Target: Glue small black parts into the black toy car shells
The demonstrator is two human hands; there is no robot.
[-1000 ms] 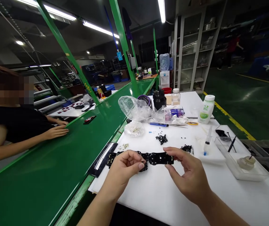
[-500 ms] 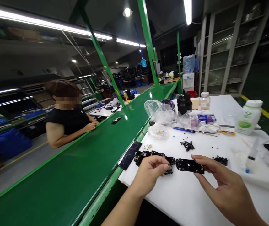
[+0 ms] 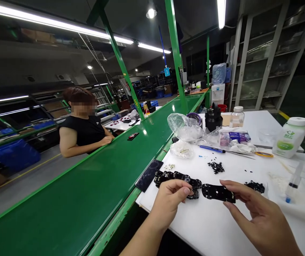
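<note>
Between the thumb and fingers of my right hand (image 3: 259,213) is a flat black plastic part (image 3: 217,192), long with rounded ends and a small hole near its middle. My left hand (image 3: 171,199) is closed in a pinch just left of that part; whatever sits between its fingertips is too small to make out. Behind the left hand, several similar black parts (image 3: 177,176) lie in a row on the white table. Small black pieces (image 3: 216,167) form a loose pile beyond my hands, and another black pile (image 3: 256,186) is partly behind my right hand.
A dark phone (image 3: 149,175) lies at the table's left edge, beside the green conveyor (image 3: 88,199). A blue pen (image 3: 211,149), tweezers, plastic bags (image 3: 185,128), a white bottle (image 3: 289,138) and a syringe (image 3: 293,183) surround the work area. Across the conveyor sits a person (image 3: 84,131).
The whole view has shifted slightly, so things appear a little farther right. Both hands keep nearly the same pose, the right still holding the black part.
</note>
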